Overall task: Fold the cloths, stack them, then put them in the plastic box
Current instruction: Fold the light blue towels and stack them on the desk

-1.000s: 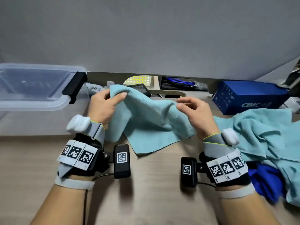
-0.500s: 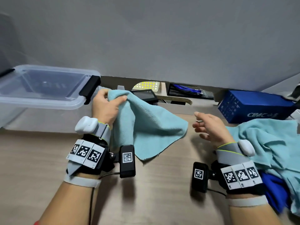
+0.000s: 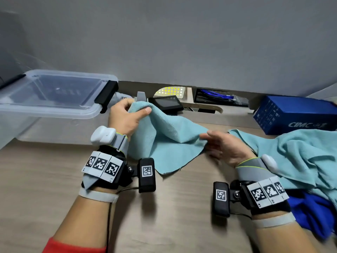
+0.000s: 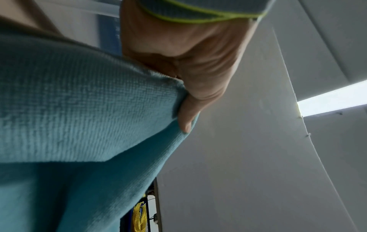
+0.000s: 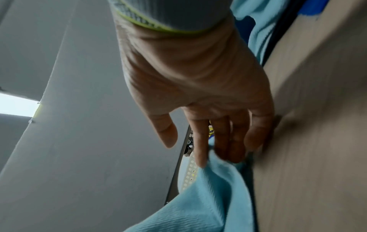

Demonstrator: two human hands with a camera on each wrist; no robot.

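Observation:
A light teal cloth (image 3: 171, 143) droops from the air onto the wooden table (image 3: 173, 216) at the centre. My left hand (image 3: 138, 107) pinches its raised upper left corner between thumb and fingers, beside the box's black latch. In the left wrist view the thumb (image 4: 188, 117) presses on the cloth (image 4: 79, 109). My right hand (image 3: 206, 141) sits low at the cloth's right corner. Its straight fingers (image 5: 200, 149) touch the cloth (image 5: 208, 196) edge, with the thumb held apart. The clear plastic box (image 3: 76, 115) stands at the far left.
A heap of more teal cloths (image 3: 300, 152) lies at the right, with a dark blue cloth (image 3: 313, 212) under it. A blue cardboard box (image 3: 295, 115) stands behind the heap. A small screen device (image 3: 167, 105) and a mesh tray (image 3: 218, 96) sit along the back wall.
My right hand let go of the cloth's top edge, drew away to the right, then came back down to its right corner. My left hand kept its hold throughout.

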